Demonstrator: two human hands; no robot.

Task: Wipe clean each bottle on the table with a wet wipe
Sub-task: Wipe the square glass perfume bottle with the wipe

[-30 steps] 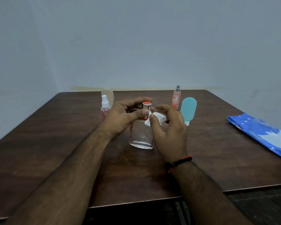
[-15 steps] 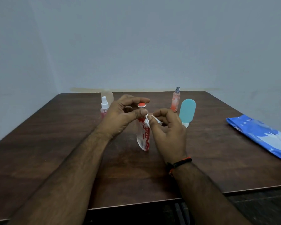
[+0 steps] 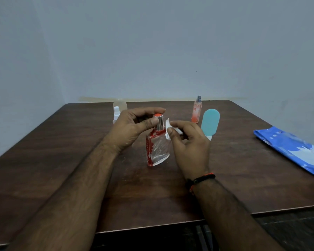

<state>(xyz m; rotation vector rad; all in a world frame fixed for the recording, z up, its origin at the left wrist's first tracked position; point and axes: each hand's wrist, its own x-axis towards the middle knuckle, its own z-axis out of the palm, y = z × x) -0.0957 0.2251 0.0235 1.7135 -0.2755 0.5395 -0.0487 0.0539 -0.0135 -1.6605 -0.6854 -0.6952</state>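
A flat clear glass bottle (image 3: 158, 149) with red trim and a silver, orange-topped cap stands tilted at the middle of the brown table (image 3: 62, 160). My left hand (image 3: 132, 127) pinches its cap between thumb and fingers. My right hand (image 3: 188, 142) holds a folded white wet wipe (image 3: 168, 128) against the bottle's right shoulder. Behind stand a slim orange spray bottle (image 3: 196, 111), a turquoise bottle (image 3: 210, 124) resting on its white cap, and a white-topped spray bottle (image 3: 116, 113) partly hidden by my left hand, with a clear rounded bottle (image 3: 120, 105) behind it.
A blue wet-wipe pack (image 3: 290, 147) lies flat at the table's right edge. A grey wall rises just behind the table's far edge. The table's front edge runs under my forearms.
The glass bottle has been turned about its upright axis, from broad face to narrow edge to an angled face. My right hand with the wipe stays at its neck and shoulder.
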